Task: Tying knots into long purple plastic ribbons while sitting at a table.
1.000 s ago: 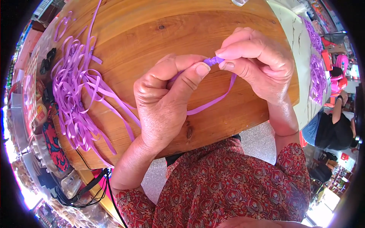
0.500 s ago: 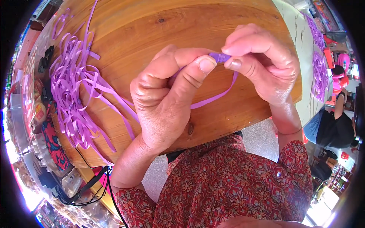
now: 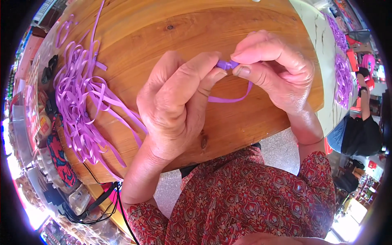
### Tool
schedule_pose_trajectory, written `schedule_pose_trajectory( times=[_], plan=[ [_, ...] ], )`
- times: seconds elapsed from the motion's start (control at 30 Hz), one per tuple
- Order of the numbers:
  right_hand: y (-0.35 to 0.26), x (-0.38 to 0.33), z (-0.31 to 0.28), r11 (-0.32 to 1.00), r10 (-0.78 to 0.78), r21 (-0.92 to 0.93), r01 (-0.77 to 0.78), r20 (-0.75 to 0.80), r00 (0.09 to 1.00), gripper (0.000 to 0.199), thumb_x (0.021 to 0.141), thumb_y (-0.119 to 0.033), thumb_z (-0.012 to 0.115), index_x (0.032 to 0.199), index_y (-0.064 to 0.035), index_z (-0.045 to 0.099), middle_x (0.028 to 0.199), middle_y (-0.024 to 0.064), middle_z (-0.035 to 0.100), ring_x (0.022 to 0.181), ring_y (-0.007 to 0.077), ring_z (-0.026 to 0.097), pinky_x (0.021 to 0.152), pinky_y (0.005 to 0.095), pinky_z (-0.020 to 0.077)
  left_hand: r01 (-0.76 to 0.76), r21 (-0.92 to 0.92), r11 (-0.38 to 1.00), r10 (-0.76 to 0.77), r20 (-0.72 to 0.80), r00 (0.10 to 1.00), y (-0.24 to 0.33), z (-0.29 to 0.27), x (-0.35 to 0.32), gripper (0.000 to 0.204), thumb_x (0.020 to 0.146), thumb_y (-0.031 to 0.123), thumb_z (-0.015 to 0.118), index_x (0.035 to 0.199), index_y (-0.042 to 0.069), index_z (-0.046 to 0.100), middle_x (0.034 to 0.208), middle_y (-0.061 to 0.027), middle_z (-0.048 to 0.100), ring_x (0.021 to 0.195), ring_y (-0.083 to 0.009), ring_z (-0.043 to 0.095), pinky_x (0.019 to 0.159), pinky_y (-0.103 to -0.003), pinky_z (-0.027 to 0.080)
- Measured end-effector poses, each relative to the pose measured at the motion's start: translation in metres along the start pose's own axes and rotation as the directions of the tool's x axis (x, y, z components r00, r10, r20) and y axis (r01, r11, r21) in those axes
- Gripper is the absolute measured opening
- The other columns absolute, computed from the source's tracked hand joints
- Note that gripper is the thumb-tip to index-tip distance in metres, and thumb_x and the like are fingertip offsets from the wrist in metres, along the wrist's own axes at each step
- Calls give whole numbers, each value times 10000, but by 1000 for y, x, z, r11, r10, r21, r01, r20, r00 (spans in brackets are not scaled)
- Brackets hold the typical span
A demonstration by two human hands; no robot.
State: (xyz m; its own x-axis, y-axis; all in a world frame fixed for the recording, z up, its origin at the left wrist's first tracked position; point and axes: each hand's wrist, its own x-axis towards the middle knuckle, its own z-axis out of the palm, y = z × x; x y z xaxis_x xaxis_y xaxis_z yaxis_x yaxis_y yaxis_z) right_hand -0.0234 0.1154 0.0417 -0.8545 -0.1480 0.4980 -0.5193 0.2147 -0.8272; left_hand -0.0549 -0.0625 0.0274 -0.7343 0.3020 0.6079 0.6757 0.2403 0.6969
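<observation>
Between my two hands, above the wooden table [image 3: 253, 118], is a purple ribbon knot [image 3: 227, 65], its folds bunched at the fingertips. My left hand [image 3: 175, 98] pinches one side of it between thumb and fingers. On the other side my right hand [image 3: 277, 69] grips it with thumb and index finger. Below them hangs a curved loop of the same ribbon [image 3: 234, 100]. A loose heap of purple ribbons [image 3: 79, 102] lies to the left on the table, with strands reaching toward my left wrist.
More purple ribbons [image 3: 344, 75] lie on a white marbled surface [image 3: 316, 53] at the right. Black cables [image 3: 116, 204] hang near the table's lower left edge. Bags and containers crowd the left. A person in dark clothes [image 3: 361, 136] is at the far right.
Both hands have shifted slightly left with the knot. The left hand has turned so that its fingers now cover more of its thumb, and the ribbon loop has drawn in a little.
</observation>
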Motion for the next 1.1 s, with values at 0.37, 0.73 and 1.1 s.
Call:
schedule_pose_trajectory(
  times=[0.37,0.73,1.1],
  plan=[
    [3,2,0,999,32,44,-30,-25,999,218,714,104,665,911,16,629,876,103,609,779,147,574,645,229,465,-198,-41,979,197,-24,980,-12,2,3,196,720,-6,711,891,13,617,618,-56,531,487,-135,467,431,-234,377],
    [7,7,-5,949,-174,-255,186,68,982,191,713,81,672,890,24,627,840,113,616,717,161,571,601,237,446,56,-376,925,-49,30,998,-16,8,-10,106,784,-12,657,885,7,629,657,-39,552,570,-109,480,514,-226,383],
    [10,9,-6,926,-235,-282,252,94,968,178,720,78,664,884,31,614,818,113,614,689,166,561,590,253,438,221,-506,834,-197,101,975,-10,7,-10,60,821,7,634,880,-3,645,710,-7,572,636,-68,475,572,-196,388]
  ],
)
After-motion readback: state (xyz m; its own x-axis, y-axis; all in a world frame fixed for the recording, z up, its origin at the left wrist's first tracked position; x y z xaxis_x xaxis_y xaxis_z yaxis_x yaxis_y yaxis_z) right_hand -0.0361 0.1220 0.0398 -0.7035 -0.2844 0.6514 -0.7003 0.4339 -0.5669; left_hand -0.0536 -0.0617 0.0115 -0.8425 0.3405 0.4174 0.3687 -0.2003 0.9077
